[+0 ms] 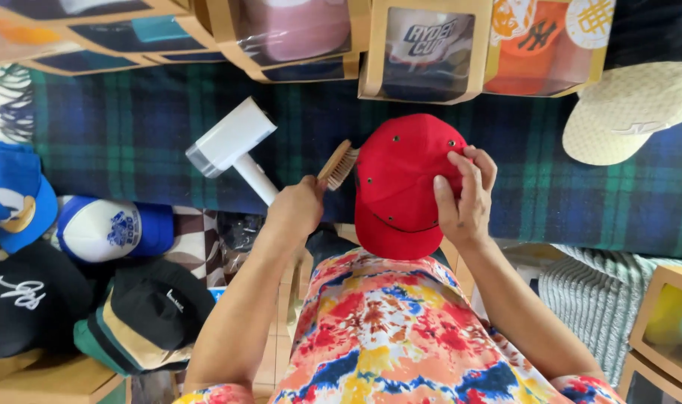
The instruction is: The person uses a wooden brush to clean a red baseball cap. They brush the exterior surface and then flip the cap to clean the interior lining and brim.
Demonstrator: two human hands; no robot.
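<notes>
Tie-dye shirt (386,337) below, the right hand (464,196) pinches a red baseball cap (401,183), eyelets showing, over a plaid blanket (139,127); left hand (296,209) closed around a wooden brush (338,164) touching its crown.

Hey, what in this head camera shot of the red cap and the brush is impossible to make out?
- Brush handle: hidden inside the left hand.
- Red cap underside and inside: turned away from the camera.
- Right hand thumb: behind the cap.
- White handheld device: its handle end disappears behind the left hand.
- Boxed caps along the top: cut off by the frame edge, blurred by plastic windows.
</notes>
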